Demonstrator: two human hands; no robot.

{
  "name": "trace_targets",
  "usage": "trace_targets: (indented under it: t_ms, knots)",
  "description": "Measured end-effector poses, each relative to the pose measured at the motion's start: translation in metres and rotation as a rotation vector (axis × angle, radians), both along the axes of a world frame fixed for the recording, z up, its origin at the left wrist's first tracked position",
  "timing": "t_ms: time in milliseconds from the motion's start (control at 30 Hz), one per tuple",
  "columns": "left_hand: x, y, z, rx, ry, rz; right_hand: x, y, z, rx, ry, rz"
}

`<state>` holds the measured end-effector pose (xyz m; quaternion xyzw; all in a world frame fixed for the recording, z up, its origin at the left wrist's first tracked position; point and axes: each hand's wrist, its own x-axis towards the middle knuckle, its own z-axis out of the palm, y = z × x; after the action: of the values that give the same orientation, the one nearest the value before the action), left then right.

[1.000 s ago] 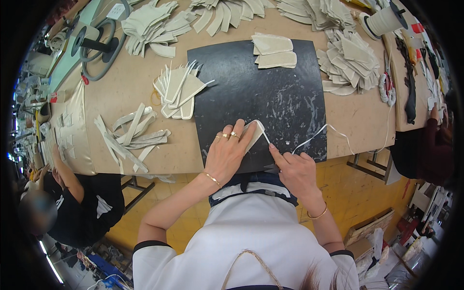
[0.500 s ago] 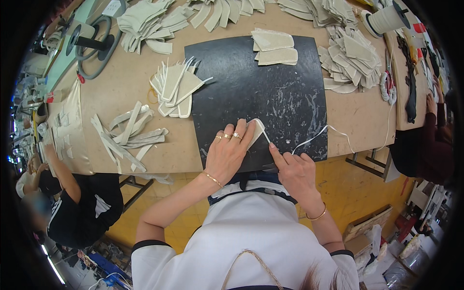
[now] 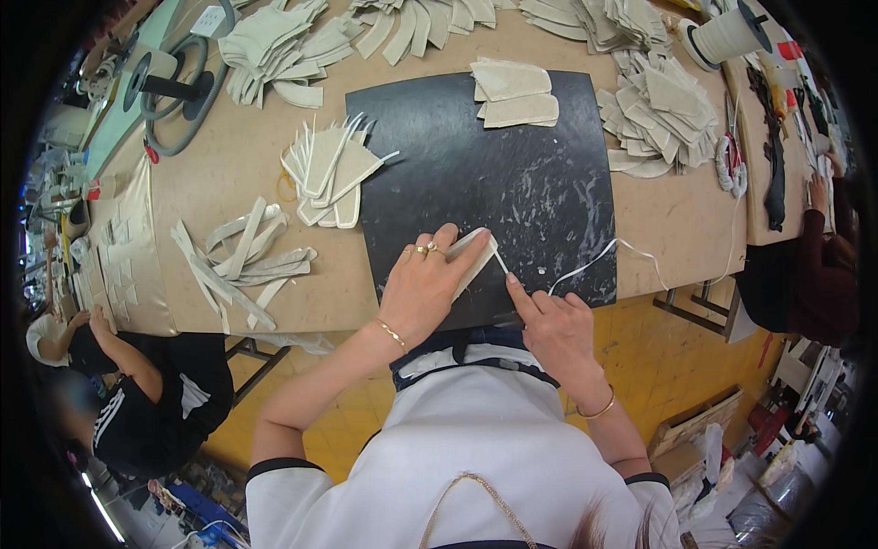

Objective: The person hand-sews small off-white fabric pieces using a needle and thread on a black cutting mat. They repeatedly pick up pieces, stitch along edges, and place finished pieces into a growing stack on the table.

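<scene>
My left hand [image 3: 425,285] presses a small beige piece [image 3: 476,271], of fabric or leather, near the front of a black mat [image 3: 476,174]. Its index finger lies along the piece and its other fingers are bent. Narrow white cord [image 3: 588,272] runs along the edge of the piece and leaves its far corner. My right hand [image 3: 560,334] pinches that cord close to the corner, index finger forward. From there the cord trails right across the mat and off it. Left of centre, overlapping the mat's edge, lie edged pieces [image 3: 334,174] with loose cord ends.
Two beige pieces [image 3: 514,94] rest at the mat's far edge. Stacks of pieces [image 3: 663,105] and a cord spool [image 3: 727,38] stand far right. Loose strips [image 3: 242,261] lie left. Scissors [image 3: 730,151] are at the right. Co-workers sit at both sides.
My left hand has slid slightly left, and more of the beige piece shows beside its index finger. My right hand keeps its pinch on the cord. The left co-worker's arms have shifted.
</scene>
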<state>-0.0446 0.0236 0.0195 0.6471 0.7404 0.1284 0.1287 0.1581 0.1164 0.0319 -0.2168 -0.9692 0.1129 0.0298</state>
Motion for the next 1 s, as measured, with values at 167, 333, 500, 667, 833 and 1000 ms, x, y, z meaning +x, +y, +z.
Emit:
trace_targets:
  t_ms: [167,333,500,667,833,1000]
  knots:
    - [-0.007,-0.001,0.0,-0.043,-0.053,-0.051,-0.002,0.0,0.0,0.008,0.029,-0.021]
    - [-0.008,0.001,0.004,-0.059,-0.08,0.061,0.01,0.007,0.022,-0.216,-0.129,-0.151]
    - [0.001,0.005,0.004,0.057,-0.126,0.314,0.067,0.058,0.065,-0.355,-0.135,-0.603]
    - [-0.001,-0.001,-0.001,0.235,-0.086,0.342,0.071,0.086,0.07,0.079,0.098,-0.721]
    - [-0.013,-0.009,-0.005,0.175,0.073,0.065,-0.026,0.073,0.036,-0.466,0.345,-0.469]
    - [-0.01,-0.02,-0.008,0.057,0.056,0.031,-0.096,0.056,0.028,-0.531,0.025,-0.358]
